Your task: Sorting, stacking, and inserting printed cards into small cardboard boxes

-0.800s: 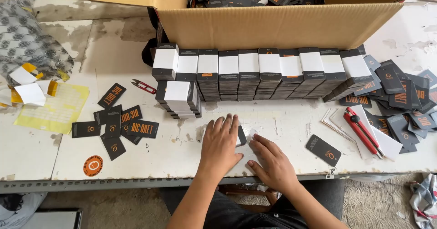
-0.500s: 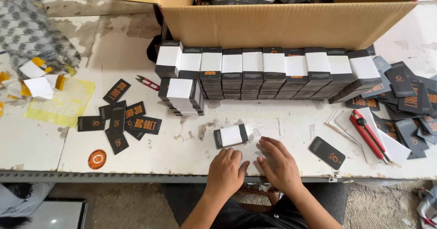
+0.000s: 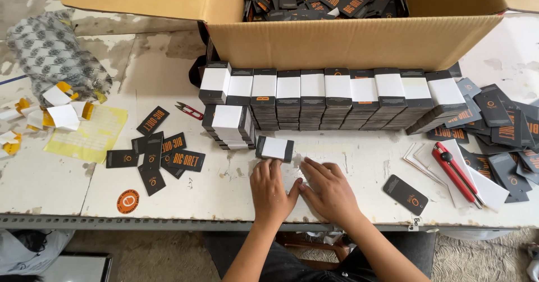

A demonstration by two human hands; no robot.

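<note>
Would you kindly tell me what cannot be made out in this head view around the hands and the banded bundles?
- Whatever lies under the left hand and right hand: the palms cover it.
- The far part of the cardboard box: cut off by the top edge.
- Lower tags in the row of banded stacks: hidden beneath the upper ones.
- Blade of the red utility knife: too small to tell.

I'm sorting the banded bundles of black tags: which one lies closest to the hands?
The lone banded bundle lying flat on the table just beyond the left hand, apart from the long row along the cardboard box and the short stack.
</note>
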